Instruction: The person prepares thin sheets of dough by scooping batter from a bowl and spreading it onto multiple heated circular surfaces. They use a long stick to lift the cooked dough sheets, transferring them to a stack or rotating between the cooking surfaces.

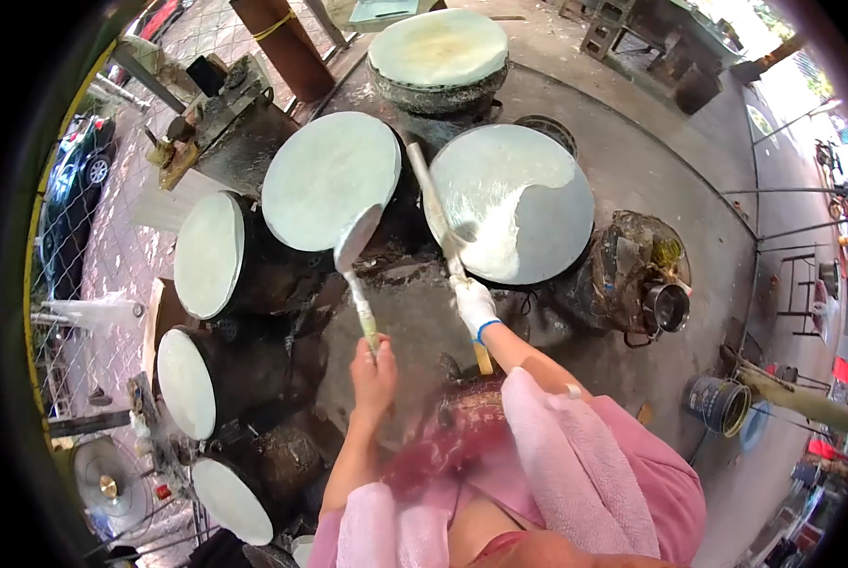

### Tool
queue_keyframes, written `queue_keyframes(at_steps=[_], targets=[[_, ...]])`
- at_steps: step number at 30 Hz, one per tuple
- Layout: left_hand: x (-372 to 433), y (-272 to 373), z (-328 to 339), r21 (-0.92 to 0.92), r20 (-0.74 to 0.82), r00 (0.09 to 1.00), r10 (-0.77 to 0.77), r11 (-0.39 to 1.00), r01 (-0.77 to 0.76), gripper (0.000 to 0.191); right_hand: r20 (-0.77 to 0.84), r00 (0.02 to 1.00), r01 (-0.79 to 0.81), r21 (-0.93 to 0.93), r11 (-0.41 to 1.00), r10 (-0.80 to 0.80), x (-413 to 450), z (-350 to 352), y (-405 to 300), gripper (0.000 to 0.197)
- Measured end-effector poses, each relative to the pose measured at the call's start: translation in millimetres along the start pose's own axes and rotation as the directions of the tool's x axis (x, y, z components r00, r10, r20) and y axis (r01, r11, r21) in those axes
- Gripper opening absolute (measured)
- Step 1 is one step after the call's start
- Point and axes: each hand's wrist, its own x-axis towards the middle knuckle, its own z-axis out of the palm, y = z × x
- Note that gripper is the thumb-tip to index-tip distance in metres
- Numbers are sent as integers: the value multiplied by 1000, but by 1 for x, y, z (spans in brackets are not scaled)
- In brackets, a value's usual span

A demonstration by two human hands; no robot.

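My left hand [373,375], bare, grips the handle of a metal ladle [358,238], whose batter-coated bowl is over the near edge of a round griddle covered by a pale sheet [328,177]. My right hand [475,307], in a white glove with a blue cuff, holds a long, batter-smeared spreader [431,195]. The spreader lies along the left side of another round griddle [555,238]. White wet batter [491,245] covers this griddle's left and upper parts, ending in a wavy edge; its lower right surface is bare and grey.
More round griddles with pale tops stand at the back [438,50] and down the left [209,255]. A sooty stand [616,273] with a metal pot [669,307] is at right. Further right is a dark bucket [715,405]. A wire fence [87,234] runs along the left.
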Motion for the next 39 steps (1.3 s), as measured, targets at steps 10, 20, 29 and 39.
queue_keyframes(at_steps=[10, 20, 29, 39], targets=[[-49, -46, -49, -200, -83, 978, -189, 965, 169, 8, -255, 959, 20, 493, 870, 122, -23, -82, 37, 32], [-66, -20, 10, -239, -180, 967, -181, 962, 135, 12, -366, 920, 2, -350, 937, -139, -5, -179, 59, 48], [-87, 19, 73, -175, -256, 945, -204, 971, 162, 12, -137, 980, 36, -596, 802, -145, -22, -243, 60, 45], [-90, 24, 103, -210, -245, 933, -264, 954, 215, 6, 84, 979, 199, -619, 760, -187, -15, -282, 76, 49]])
